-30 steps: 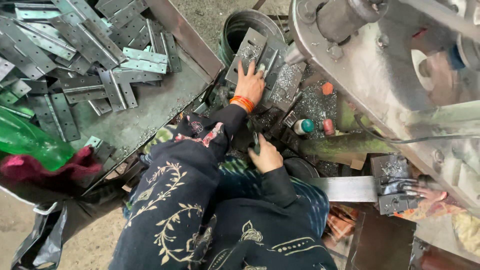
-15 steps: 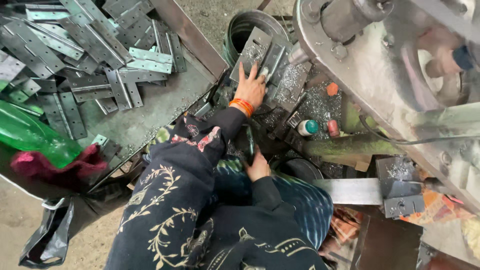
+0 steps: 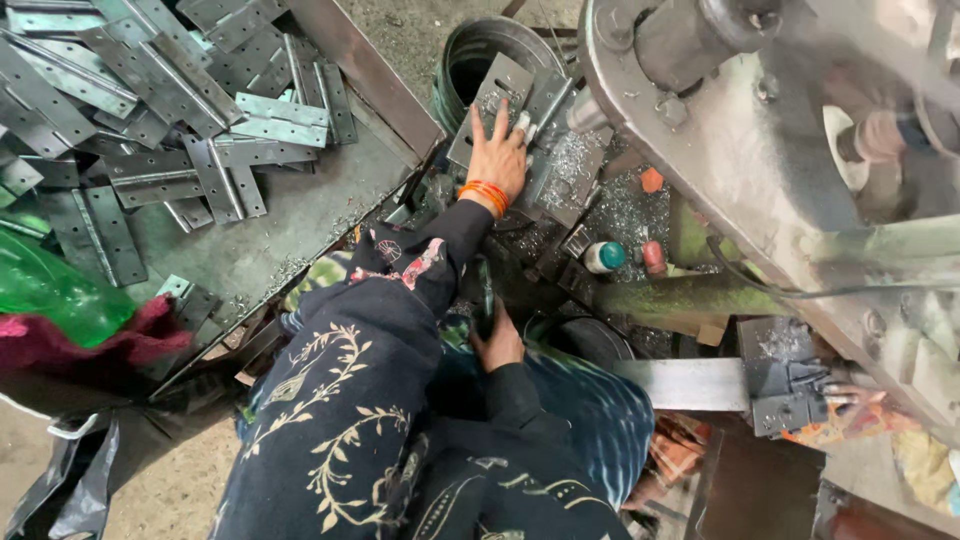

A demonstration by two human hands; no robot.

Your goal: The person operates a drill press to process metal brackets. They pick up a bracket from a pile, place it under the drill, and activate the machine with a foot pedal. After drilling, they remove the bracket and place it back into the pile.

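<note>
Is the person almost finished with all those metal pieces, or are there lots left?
Lots left, it seems. A big pile of hinge plates still lies on the tray. The left hand presses one hinge plate flat at the machine, where metal shavings show cutting has happened. The right hand grips a dark handle. A finished stack can't be made out.

A big heap of flat grey metal hinges (image 3: pixel 150 90) lies on a metal table (image 3: pixel 290 230) at the left. A green plastic bottle (image 3: pixel 50 290) rests on a pink cloth (image 3: pixel 120 340) near its edge. A small green-capped bottle (image 3: pixel 604 256) stands by the large grey machine (image 3: pixel 740 160).
</note>
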